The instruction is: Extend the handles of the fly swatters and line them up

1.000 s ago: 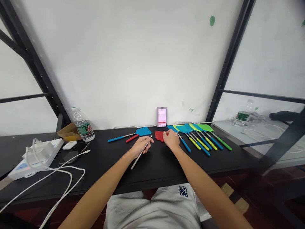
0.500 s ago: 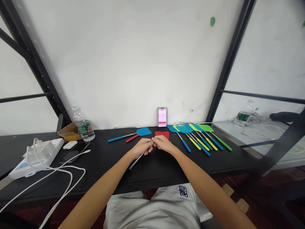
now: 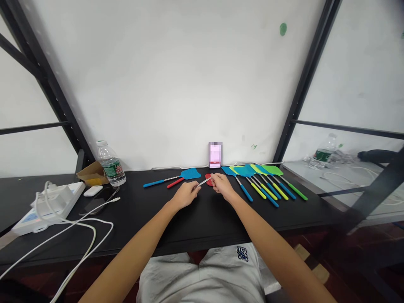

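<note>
Between my two hands a thin metal rod (image 3: 204,182) slants up to the right. My left hand (image 3: 184,195) is closed round its lower end. At its upper end, my right hand (image 3: 221,185) pinches it between thumb and fingers. A red fly swatter head (image 3: 208,179) lies just behind, partly covered by my right hand. To the left, beyond my left hand, are a blue fly swatter (image 3: 190,173) and a loose-looking red handle (image 3: 175,182); whether this handle joins a rod under the blue head cannot be made out.
Several blue, yellow and green fly swatters (image 3: 273,169) lie overlapping at the right. A lit phone (image 3: 215,155) leans on the wall. At the left are a water bottle (image 3: 111,166), a cardboard box (image 3: 92,174), a white case (image 3: 93,191), a dark phone (image 3: 100,201), and a power strip (image 3: 47,210) with cables.
My hands have moved apart, the right one going right. The rod, earlier sticking out below my left hand, now stretches between both hands.
</note>
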The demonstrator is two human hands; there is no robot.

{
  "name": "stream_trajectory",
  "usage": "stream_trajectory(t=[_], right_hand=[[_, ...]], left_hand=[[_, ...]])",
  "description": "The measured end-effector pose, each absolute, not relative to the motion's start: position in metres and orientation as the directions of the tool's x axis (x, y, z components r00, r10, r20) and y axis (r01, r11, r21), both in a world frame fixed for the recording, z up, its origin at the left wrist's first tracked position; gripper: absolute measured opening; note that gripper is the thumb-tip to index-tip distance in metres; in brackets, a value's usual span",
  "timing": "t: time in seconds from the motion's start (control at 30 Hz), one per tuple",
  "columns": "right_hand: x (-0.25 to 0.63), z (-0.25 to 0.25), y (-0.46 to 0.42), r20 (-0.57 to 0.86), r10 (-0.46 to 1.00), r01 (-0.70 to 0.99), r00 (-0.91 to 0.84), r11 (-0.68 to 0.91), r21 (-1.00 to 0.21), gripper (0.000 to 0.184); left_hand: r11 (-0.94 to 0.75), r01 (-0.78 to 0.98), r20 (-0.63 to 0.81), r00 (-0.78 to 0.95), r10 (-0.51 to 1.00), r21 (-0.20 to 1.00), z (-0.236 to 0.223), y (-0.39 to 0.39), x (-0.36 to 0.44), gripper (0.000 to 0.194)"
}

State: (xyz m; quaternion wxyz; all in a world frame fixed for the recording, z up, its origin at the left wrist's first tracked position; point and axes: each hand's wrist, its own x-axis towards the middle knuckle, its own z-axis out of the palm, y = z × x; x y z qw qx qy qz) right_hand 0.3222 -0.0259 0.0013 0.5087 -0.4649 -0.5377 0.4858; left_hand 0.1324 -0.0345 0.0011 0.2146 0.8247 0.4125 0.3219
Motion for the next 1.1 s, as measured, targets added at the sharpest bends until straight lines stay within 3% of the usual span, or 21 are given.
stream_trajectory(t=[0.1,0.33,0.6,0.73,0.9,1.1], right_hand=[[0.316,-0.001,-0.028,0.036,0.992,-0.018,-0.118,0.034,-0.999,0.035],[0.317,-0.005,-0.026,0.150,0.982,-0.070,-0.117,0.143,-0.987,0.039],[0.316,0.003,-0.032,0.181,0.968,-0.152,-0.176,0.155,-0.976,0.038],[0.315,0.001,-0.032,0.207,0.952,-0.167,-0.226,0.172,-0.971,0.038],[0.315,-0.002,-0.031,0.217,0.933,-0.170,-0.286,0.174,-0.970,0.040],[0.315,-0.002,-0.031,0.254,0.909,-0.180,-0.331,0.204,-0.962,0.041]], left_hand=[[-0.596,0.531,0.384,0.462,0.799,0.602,-0.001,-0.034,0.133,0.031],[-0.633,0.534,0.403,0.492,0.772,0.560,0.000,-0.036,0.138,0.028],[-0.571,0.508,0.313,0.506,0.803,0.645,0.009,-0.038,0.138,0.037],[-0.460,0.470,0.189,0.514,0.836,0.754,0.011,-0.039,0.137,0.052],[-0.155,0.388,-0.095,0.553,0.828,0.908,0.015,-0.041,0.133,0.058],[0.065,0.325,-0.270,0.638,0.721,0.943,0.025,-0.043,0.127,0.060]])
